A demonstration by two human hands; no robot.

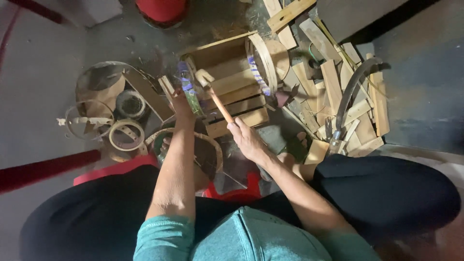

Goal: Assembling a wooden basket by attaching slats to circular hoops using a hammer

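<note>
My right hand (245, 138) grips the wooden handle of a small hammer (212, 92), whose pale head hangs over a slatted wooden crate (237, 89). My left hand (181, 107) holds a green bundle with blue and white wrapping (189, 89) against the crate's left side. A bent-wood hoop (263, 63) leans inside the crate at its right end. Another round wooden hoop (212, 145) lies just below my left forearm.
Several thin wooden rings and hoops (126, 133) lie on the floor at the left. A heap of wood offcuts (338, 96) and a grey hose (353, 87) fill the right side. A red stool (239, 193) is beneath me, and a red bucket (162, 9) stands at the top.
</note>
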